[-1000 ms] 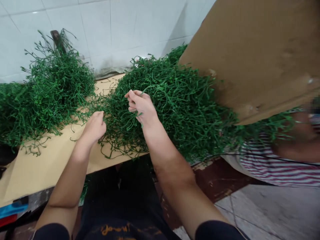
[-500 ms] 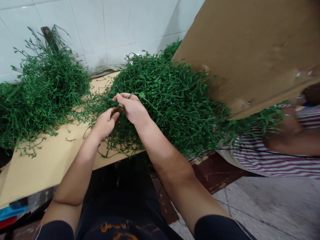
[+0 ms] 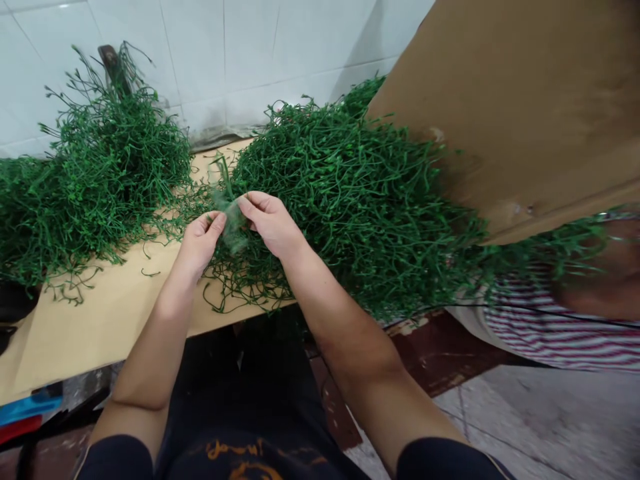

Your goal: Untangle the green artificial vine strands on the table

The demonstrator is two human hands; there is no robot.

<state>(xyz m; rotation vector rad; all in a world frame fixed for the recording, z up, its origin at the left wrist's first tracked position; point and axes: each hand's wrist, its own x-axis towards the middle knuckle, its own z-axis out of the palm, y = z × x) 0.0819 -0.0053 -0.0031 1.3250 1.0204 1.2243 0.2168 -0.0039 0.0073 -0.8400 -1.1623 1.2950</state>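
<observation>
Both hands are close together above the left edge of a large heap of green plastic-looking stems point(image 3: 340, 180). My left hand point(image 3: 203, 240) is closed, thumb against the fingers, at a small green sprig point(image 3: 223, 177). Beside it on the right, my right hand point(image 3: 265, 217) pinches the same sprig. The sprig's upper stems stand up between the hands, while its lower part is smeared by motion. A second heap of green stems point(image 3: 105, 173) lies to the left, with loose pieces scattered between the heaps on the tan board point(image 3: 115, 307).
A large brown cardboard sheet point(image 3: 510, 113) slants over the right heap. At the right edge sits a person in a striped garment point(image 3: 550, 333), with an arm near the stems. White tiled wall point(image 3: 270, 53) stands behind. Blue and red items point(image 3: 30, 410) are at lower left.
The sprig has come up between my hands and its stems now point upward. My hands have shifted slightly apart. The whole view has moved a little, so the heaps appear farther right.
</observation>
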